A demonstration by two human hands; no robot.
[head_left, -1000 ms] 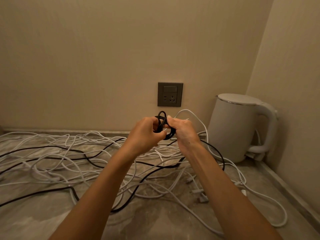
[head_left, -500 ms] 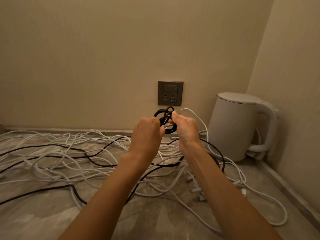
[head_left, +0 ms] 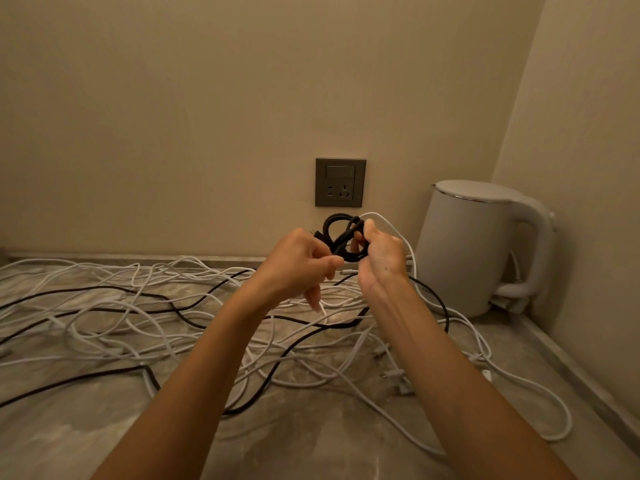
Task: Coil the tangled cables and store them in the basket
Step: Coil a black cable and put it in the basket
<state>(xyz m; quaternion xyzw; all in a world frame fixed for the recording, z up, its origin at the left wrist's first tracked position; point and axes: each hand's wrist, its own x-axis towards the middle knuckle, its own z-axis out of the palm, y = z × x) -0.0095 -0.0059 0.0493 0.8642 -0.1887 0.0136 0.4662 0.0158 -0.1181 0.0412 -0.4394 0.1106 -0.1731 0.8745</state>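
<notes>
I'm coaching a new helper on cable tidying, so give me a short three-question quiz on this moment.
1. True or false: the black coil lies flat on the counter.
2. What stands to the right of the wall socket? A) kettle B) basket C) lamp
3. Fill in: most of the loose cables spread over the counter are ____ in colour.

Key: 1 false, since the left hand and right hand hold it up in front of the wall. 2 A. 3 white.
</notes>
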